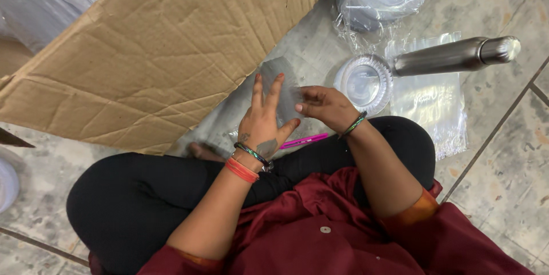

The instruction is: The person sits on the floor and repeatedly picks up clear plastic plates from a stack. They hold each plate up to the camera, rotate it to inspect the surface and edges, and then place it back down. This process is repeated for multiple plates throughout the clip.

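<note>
Holding: left hand (pixel 264 120) and right hand (pixel 321 105) both gripping clear plastic bag (pixel 286 89)
Lying nearby: steel bottle (pixel 452 56), pink pen (pixel 304 140), cardboard box (pixel 154 46)

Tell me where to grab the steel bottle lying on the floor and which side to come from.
Grip the steel bottle around the middle of its long body, coming down from above. It lies on its side across a clear plastic bag, so the round barrel is open on top. The narrower cap end looks a poorer hold. The right hand is nearer to it than the left hand.
</note>
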`<state>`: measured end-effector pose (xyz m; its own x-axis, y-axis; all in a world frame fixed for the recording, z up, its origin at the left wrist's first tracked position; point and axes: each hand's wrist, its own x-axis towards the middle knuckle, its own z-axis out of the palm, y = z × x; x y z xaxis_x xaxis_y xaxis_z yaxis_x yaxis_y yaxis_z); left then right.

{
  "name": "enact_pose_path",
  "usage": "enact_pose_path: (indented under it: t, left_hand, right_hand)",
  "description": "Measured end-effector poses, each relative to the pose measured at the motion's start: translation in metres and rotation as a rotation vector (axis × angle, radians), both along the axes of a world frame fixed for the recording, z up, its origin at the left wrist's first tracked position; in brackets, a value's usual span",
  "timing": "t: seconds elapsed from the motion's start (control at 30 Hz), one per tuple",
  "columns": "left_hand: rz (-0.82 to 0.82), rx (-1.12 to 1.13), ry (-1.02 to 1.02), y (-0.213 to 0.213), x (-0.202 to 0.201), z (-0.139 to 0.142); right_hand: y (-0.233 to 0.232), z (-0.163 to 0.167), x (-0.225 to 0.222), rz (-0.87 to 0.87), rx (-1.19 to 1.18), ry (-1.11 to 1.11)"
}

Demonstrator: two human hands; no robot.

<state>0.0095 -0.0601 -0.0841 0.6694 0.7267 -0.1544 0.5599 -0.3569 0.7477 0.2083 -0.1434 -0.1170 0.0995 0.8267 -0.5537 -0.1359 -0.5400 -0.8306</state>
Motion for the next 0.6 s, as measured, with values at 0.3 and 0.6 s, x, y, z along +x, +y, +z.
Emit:
enact_pose_path:
  t: [0.3, 0.6]
  left_hand:
    - [-0.076, 0.085, 0.044, -0.003, 0.000, 0.003]
    - [-0.080, 0.086, 0.074, -0.003, -0.001, 0.005]
  right_hand:
    - [0.001, 0.007, -0.003, 0.009, 0.040, 0.058]
    - [0.002, 0.012, 0.000, 0.025, 0.035, 0.128]
